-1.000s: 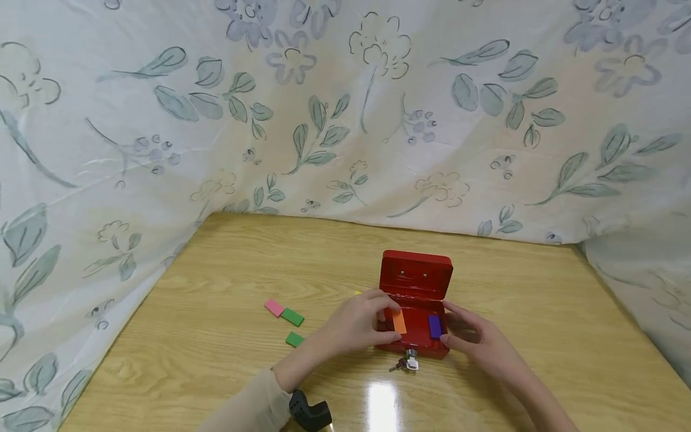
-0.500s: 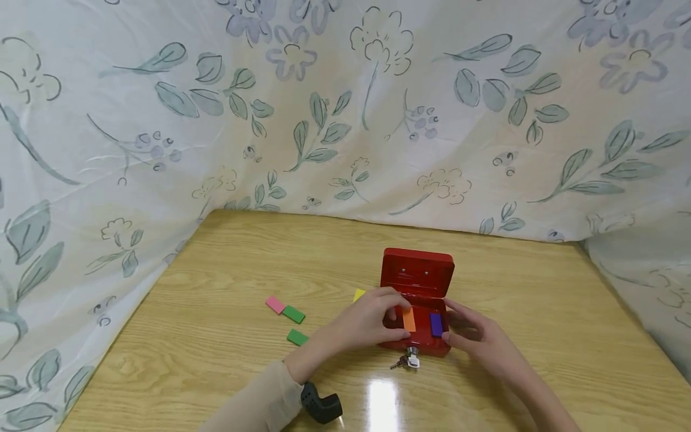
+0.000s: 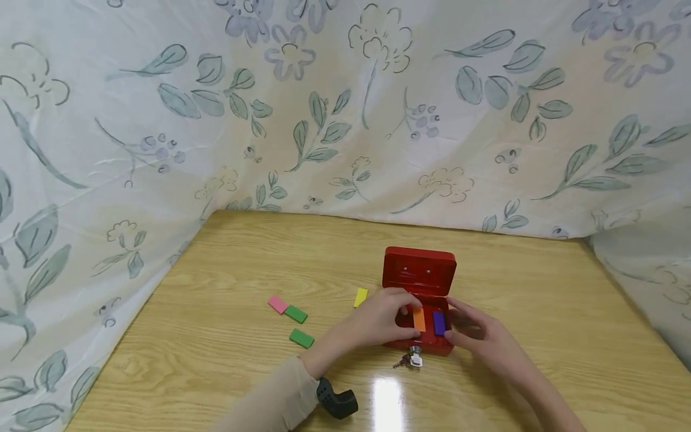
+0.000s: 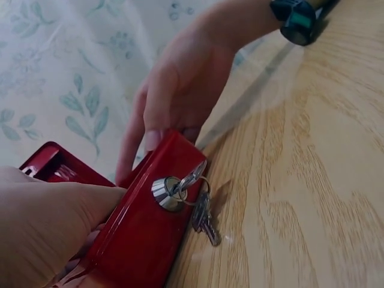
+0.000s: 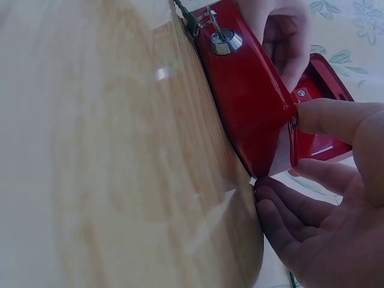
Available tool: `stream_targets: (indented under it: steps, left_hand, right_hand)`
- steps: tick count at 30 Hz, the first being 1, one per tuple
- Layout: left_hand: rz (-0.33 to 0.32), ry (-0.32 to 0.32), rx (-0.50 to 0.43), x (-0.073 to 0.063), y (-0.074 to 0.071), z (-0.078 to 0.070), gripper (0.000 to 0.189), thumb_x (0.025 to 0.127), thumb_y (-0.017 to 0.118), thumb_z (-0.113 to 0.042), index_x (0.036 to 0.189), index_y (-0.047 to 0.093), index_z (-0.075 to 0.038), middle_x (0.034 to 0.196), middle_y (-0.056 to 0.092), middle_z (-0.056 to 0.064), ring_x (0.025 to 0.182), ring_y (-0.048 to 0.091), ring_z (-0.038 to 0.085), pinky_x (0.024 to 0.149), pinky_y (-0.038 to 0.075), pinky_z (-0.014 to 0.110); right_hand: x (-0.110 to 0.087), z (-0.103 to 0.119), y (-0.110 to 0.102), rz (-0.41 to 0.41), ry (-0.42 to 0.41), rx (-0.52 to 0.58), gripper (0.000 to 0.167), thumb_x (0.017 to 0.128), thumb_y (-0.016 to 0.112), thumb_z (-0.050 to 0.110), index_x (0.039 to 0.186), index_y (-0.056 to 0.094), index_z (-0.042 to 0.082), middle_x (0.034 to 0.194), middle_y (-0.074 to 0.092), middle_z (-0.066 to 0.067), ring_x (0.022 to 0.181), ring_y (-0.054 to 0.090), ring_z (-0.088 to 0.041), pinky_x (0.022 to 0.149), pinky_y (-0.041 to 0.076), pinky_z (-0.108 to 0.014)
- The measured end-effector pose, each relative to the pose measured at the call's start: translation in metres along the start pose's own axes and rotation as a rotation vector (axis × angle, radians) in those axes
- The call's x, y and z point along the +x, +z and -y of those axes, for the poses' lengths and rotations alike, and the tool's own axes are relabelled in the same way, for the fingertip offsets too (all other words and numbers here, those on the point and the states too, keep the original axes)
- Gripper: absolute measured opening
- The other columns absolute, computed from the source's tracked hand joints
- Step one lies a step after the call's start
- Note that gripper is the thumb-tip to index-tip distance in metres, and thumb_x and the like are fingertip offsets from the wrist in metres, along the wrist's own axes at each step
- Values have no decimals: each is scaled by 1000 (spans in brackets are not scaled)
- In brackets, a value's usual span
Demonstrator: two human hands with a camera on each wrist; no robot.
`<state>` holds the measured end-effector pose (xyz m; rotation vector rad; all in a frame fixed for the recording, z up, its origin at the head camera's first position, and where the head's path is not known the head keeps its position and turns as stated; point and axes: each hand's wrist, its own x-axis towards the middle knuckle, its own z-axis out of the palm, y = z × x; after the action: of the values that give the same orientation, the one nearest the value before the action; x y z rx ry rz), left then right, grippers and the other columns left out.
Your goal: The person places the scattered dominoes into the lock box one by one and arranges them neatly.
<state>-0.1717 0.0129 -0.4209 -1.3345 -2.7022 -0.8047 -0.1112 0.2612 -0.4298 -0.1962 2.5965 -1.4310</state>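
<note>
A small red cash box [image 3: 436, 347] stands on the table with its lid [image 3: 420, 270] raised. My left hand [image 3: 384, 319] reaches into it and pinches an orange block [image 3: 418, 320] upright between thumb and fingertips. A purple block [image 3: 439, 323] lies inside by the right wall. My right hand [image 3: 484, 333] grips the box's right side, thumb near the front corner and a finger near the back corner. In the left wrist view, keys [image 4: 205, 223] hang on a ring from the front lock [image 4: 167, 193]. The left fingertips and orange block are hidden there.
Left of the box on the wooden table [image 3: 216, 360] lie a yellow block [image 3: 361, 297], a pink block [image 3: 278, 304], a green block [image 3: 296, 313] and another green block [image 3: 302, 338]. A floral cloth [image 3: 335, 144] rises behind the table.
My left hand has moved right inside the box, carrying the orange block closer to the purple one. The yellow block has come into fuller view. My right hand keeps its hold.
</note>
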Motion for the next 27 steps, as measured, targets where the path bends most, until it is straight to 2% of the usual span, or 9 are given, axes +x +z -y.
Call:
stream_targets:
  steps: [5, 13, 27]
  left_hand:
    - [17, -26, 22, 5, 4, -1, 40, 84, 82, -35, 117, 70, -15, 106, 68, -6, 89, 56, 1, 77, 44, 12]
    - [25, -70, 32, 13, 9, -2, 40, 84, 82, -35, 118, 70, -17, 109, 68, -9, 92, 56, 0, 79, 45, 13]
    - [14, -91, 100, 17, 13, -8, 41, 84, 81, -39, 117, 72, -18, 105, 70, -10, 86, 55, -1, 77, 43, 11]
  right_hand:
    - [1, 1, 1, 13, -21, 9, 69, 94, 71, 28, 154, 40, 14, 140, 54, -20, 123, 56, -39, 97, 48, -55]
    - [3, 0, 0, 4, 13, -2, 67, 94, 71, 29, 153, 41, 18, 141, 55, -18, 124, 55, -38, 99, 46, -56]
    - [1, 2, 0, 14, -4, -4, 68, 94, 71, 28, 154, 40, 13, 141, 54, -21, 123, 56, -39, 98, 48, -54]
